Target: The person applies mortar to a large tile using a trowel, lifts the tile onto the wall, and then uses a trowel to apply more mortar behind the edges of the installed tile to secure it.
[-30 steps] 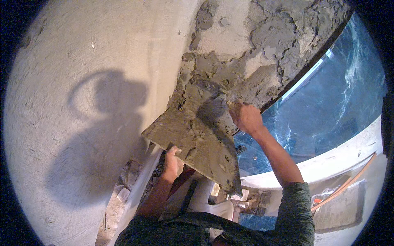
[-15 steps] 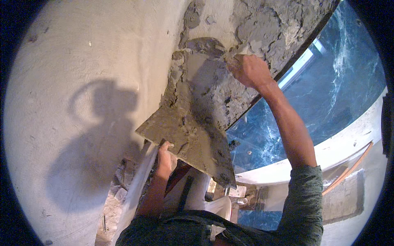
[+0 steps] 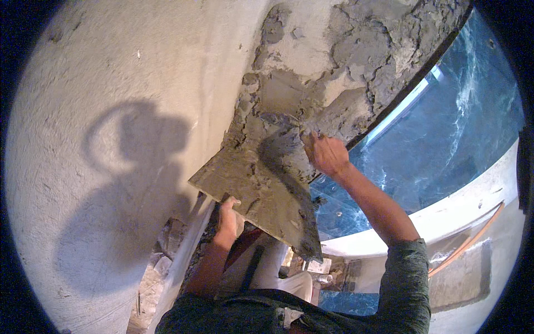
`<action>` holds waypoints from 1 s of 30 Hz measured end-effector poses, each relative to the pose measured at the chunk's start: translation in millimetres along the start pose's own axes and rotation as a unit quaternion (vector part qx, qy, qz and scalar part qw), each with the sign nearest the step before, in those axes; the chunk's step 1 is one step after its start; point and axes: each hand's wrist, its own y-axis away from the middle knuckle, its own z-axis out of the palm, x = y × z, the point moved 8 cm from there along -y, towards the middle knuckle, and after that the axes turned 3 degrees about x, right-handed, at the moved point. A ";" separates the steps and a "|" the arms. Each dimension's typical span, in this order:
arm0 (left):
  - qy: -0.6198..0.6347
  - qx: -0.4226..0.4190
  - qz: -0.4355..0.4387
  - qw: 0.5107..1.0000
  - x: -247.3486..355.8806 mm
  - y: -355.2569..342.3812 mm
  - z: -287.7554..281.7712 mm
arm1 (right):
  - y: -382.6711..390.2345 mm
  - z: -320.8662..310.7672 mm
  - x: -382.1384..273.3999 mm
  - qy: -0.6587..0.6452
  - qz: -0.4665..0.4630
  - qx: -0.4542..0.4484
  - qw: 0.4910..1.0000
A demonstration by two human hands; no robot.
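My left hand [image 3: 228, 221] is closed on the lower-left edge of a square board [image 3: 228, 186] coated in grey mortar, held against a rough mortar-covered strip [image 3: 361, 50] of wall. My right hand [image 3: 328, 153] is closed on a trowel [image 3: 289, 119] just above the board, its blade in wet mortar and largely smeared with it. A smoother mortar patch [image 3: 281, 89] lies just above the blade. The strip has lumpy, cracked mortar and paler patches. The trowel's handle is mostly hidden by my fingers.
A pale plastered wall [image 3: 89, 67] with my shadow is on the left. Right of the strip's dark edge are a blue marbled panel [image 3: 434, 145], a white curved rim [image 3: 456, 195] and an orange hose [image 3: 478, 234]. Rubble [image 3: 164, 261] and white pipe fittings [image 3: 325, 278] show lower down.
My right hand rose up the strip half a second ago and is now back down near the board. A smoothed mortar patch has appeared above the trowel. My left hand still holds the board.
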 end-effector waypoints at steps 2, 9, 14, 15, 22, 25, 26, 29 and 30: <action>-0.141 0.022 -0.051 0.988 5.2 7.8 -13.8 | -8.6 -2.9 -1.5 0.029 0.004 -0.011 1.000; -0.025 0.015 -0.044 0.999 20.3 36.2 8.1 | -55.3 -26.4 2.5 0.027 -0.039 0.009 0.999; 0.008 0.006 -0.014 1.000 13.9 14.7 4.5 | -75.0 -71.1 0.8 0.012 -0.025 0.036 0.999; -0.032 0.012 -0.015 0.999 13.5 17.6 2.8 | -78.4 -73.2 3.9 0.018 -0.024 0.033 0.999; -0.030 0.044 0.053 0.997 19.1 -0.5 -15.5 | -112.1 -110.7 16.6 -0.002 0.011 0.058 0.998; -0.007 -0.009 0.048 0.999 17.7 -6.1 -16.3 | -115.3 -112.5 28.3 -0.006 0.049 0.020 0.999; -0.003 -0.023 0.043 0.999 13.2 -8.0 -10.8 | -107.8 -115.5 42.5 -0.002 0.066 0.015 0.998; -0.023 -0.012 0.026 0.999 -3.2 -4.0 7.9 | -75.0 -119.2 90.6 0.042 0.090 0.023 0.995; -0.038 0.017 0.013 0.999 0.2 9.5 12.4 | -62.5 -126.4 93.4 0.028 0.105 0.025 0.994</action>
